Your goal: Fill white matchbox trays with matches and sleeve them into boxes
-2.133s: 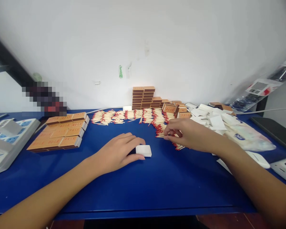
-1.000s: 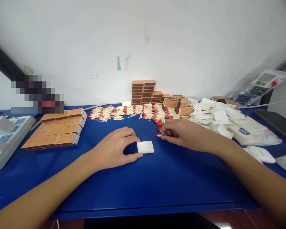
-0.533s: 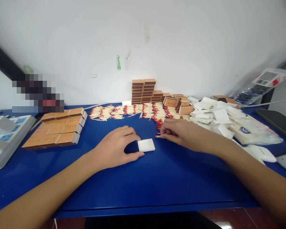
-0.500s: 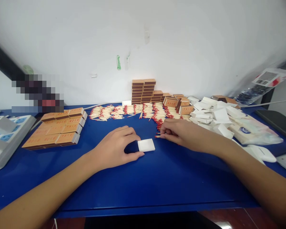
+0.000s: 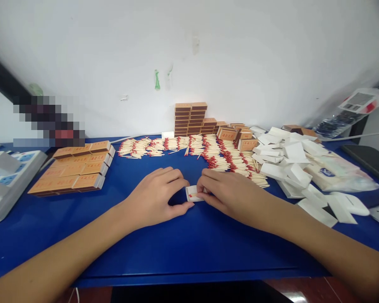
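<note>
A small white matchbox tray [image 5: 192, 190] lies on the blue table, its left end between the thumb and fingers of my left hand [image 5: 159, 194]. My right hand [image 5: 225, 190] reaches over the tray's right part, fingers pinched on matches [image 5: 193, 195] whose red heads show inside it. How many matches the fingers hold is hidden. Just behind the hands spread rows of loose red-headed matches [image 5: 217, 160], most of them lying side by side.
Filled-looking orange matchboxes [image 5: 78, 168] sit in rows at left, near a power strip [image 5: 17, 181]. More matchboxes [image 5: 189, 120] are stacked against the wall. White trays [image 5: 290, 158] pile up at right beside a tissue pack [image 5: 337, 172] and a dark phone [image 5: 366, 158].
My right hand has moved left and down from the match rows to the tray, carrying matches into it. My left hand stays at the tray's left end.
</note>
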The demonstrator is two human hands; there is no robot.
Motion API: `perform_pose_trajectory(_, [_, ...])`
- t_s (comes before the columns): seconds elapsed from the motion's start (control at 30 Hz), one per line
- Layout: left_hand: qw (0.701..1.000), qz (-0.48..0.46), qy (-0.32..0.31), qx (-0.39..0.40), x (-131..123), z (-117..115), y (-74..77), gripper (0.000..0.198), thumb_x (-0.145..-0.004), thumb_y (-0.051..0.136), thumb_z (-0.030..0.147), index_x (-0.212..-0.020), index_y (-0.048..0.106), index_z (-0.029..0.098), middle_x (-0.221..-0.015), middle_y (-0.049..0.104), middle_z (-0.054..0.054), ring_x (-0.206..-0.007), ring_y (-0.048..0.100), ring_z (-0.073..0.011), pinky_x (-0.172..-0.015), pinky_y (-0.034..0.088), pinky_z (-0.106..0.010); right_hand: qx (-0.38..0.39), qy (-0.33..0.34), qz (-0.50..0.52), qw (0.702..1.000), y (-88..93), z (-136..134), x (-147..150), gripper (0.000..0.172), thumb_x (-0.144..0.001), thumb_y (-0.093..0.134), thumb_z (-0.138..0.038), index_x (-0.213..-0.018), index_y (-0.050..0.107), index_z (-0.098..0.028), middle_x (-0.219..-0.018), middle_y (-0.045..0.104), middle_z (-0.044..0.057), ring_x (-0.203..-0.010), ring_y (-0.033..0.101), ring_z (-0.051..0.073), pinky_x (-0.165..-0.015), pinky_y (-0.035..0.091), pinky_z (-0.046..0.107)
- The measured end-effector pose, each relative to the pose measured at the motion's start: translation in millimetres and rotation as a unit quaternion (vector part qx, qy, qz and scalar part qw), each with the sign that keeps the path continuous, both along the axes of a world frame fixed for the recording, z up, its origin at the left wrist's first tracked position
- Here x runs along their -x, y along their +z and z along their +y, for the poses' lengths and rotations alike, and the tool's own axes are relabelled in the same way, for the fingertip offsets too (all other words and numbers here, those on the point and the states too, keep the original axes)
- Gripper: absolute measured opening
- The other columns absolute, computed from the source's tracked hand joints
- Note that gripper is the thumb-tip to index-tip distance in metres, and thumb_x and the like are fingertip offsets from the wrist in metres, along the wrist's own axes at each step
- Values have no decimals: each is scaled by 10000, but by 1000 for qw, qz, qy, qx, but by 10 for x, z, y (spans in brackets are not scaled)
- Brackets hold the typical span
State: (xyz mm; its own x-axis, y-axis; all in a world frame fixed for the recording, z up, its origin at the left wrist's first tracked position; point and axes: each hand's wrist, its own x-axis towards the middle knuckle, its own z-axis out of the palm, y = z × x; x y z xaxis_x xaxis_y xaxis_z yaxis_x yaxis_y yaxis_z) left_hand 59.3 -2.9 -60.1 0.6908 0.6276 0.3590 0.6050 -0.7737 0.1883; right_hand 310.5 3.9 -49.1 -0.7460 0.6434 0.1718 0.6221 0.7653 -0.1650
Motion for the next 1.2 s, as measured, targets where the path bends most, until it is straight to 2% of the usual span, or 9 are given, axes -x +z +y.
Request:
perform_pose_trajectory(0.2, [1000, -6, -1, 0, 3, -3, -5, 248, -1018, 726, 398, -1129, 746, 177, -1054, 747, -81, -944, 705, -243, -869, 561, -404, 39, -4, 37, 999, 61, 60, -80, 196, -1105, 563, -306, -971, 678, -221, -1008, 721, 55, -804, 687, 198, -681, 456, 334])
perform_pose_trajectory(0.33, [1000, -20, 5, 15, 21, 15, 22, 217, -1001, 749, 371, -1112, 758, 185, -1057, 751, -74, -943, 703, -235, -851, 566, -384, 4, -52, 56, 997, 115, 272, -329, 165, -1064, 605, -306, -973, 718, -228, -967, 738, 67, -841, 689, 226, -714, 458, 345])
perform_pose_trajectory(0.47, [999, -20, 14, 42, 55, 33, 17, 243, -996, 759, 389, -1147, 761, 199, -1073, 754, -78, -964, 714, -239, -853, 574, -374, 39, -53, 42, 997, 73, 466, -493, 174, -1030, 644, -343, -931, 745, -242, -905, 737, 64, -792, 673, 221, -673, 442, 335])
perform_pose_trajectory(0.63, [999, -19, 10, 47, 74, 37, -3, 267, -992, 769, 392, -1159, 764, 185, -1071, 750, -79, -966, 714, -241, -842, 568, -369, 50, -70, -4, 996, -8, 503, -449, 181, -1021, 605, -304, -870, 678, -234, -874, 723, 60, -753, 628, 212, -658, 413, 336])
perform_pose_trajectory(0.83, [998, -20, 7, 51, 68, 32, 10, 261, -991, 775, 378, -1158, 771, 177, -1053, 745, -65, -957, 709, -229, -836, 557, -356, 87, -97, -48, 990, 41, 491, -480, 191, -1020, 575, -293, -848, 635, -235, -808, 707, 45, -714, 628, 206, -645, 399, 325])
perform_pose_trajectory(1.03, [998, -17, 5, 54, 68, 40, -5, 279, -988, 782, 370, -1169, 777, 158, -1048, 740, -67, -955, 701, -233, -841, 556, -368, 73, -115, -46, 990, 68, 501, -484, 229, -1052, 585, -365, -865, 611, -236, -836, 701, 56, -763, 628, 223, -649, 385, 325])
perform_pose_trajectory(1.2, [998, -20, 2, 56, 65, 43, -10, 278, -994, 774, 378, -1169, 778, 162, -1042, 745, -70, -958, 698, -236, -846, 556, -368, 85, -114, -45, 989, 21, 502, -472, 217, -1060, 588, -345, -884, 648, -234, -844, 718, 54, -770, 635, 224, -665, 392, 326])
